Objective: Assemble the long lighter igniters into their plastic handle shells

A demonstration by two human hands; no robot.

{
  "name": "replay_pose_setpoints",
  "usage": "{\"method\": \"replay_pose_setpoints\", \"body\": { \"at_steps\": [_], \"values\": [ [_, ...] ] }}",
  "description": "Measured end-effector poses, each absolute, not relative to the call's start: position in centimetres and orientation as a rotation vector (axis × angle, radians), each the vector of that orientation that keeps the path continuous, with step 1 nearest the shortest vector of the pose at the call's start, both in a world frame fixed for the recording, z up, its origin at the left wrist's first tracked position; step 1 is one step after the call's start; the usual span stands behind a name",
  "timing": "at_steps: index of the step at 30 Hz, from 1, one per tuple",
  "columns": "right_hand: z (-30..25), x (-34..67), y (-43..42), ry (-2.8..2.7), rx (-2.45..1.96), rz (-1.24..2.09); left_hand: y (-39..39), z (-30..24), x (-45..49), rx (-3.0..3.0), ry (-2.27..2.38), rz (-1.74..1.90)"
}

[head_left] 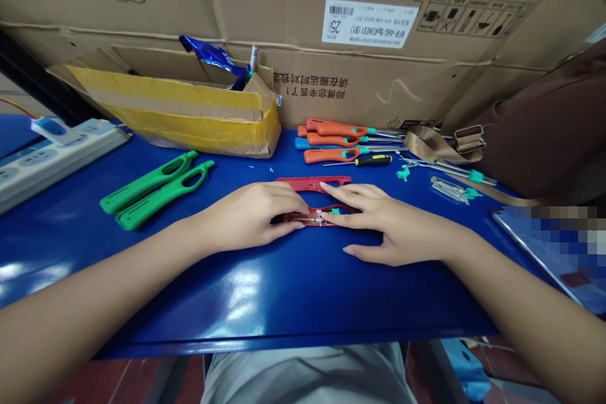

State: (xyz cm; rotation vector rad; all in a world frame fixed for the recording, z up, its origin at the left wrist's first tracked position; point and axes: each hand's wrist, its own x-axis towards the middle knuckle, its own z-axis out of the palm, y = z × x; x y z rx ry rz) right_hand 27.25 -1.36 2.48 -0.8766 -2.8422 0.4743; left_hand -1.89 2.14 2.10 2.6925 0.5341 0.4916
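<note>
A red lighter casing half [312, 217] lies on the blue table with small metal, white and teal parts inside it. My left hand [255, 209] pinches its left end between thumb and fingers. My right hand [398, 224] is open, its fingers spread; one fingertip rests at the casing's inner parts, and the thumb is apart from it, over the table. Just behind lies a second red casing half [307, 184], with my right index fingertip at its edge. Part of the filled casing is hidden under my fingers.
Two green casing halves [156, 192] lie left, near a power strip [57, 151]. Behind are a taped cardboard box [189, 123], orange lighters [331, 139] and a screwdriver [374, 160]. Metal lighter tubes [454, 170], clear-and-teal parts [449, 189] and a brown strap [428, 145] lie right.
</note>
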Motion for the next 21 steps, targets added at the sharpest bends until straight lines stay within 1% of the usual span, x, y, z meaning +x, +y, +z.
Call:
{"method": "replay_pose_setpoints", "body": {
  "at_steps": [4,10,17,21],
  "values": [
    [2.57,27.06,-1.46,-2.868,-0.883,0.483,2.17,2.02,-1.84,2.692,0.515,0.507],
    [2.13,27.06,-1.36,-2.875,-0.891,0.389,2.22,2.02,-1.83,2.679,0.513,0.507],
    [1.87,27.15,-1.0,-2.585,-0.741,0.427,2.24,1.99,-1.66,2.637,0.555,0.529],
    [1.95,27.01,-1.19,-2.591,-0.691,0.431,2.14,2.1,-1.62,2.621,0.584,0.541]
  ]
}}
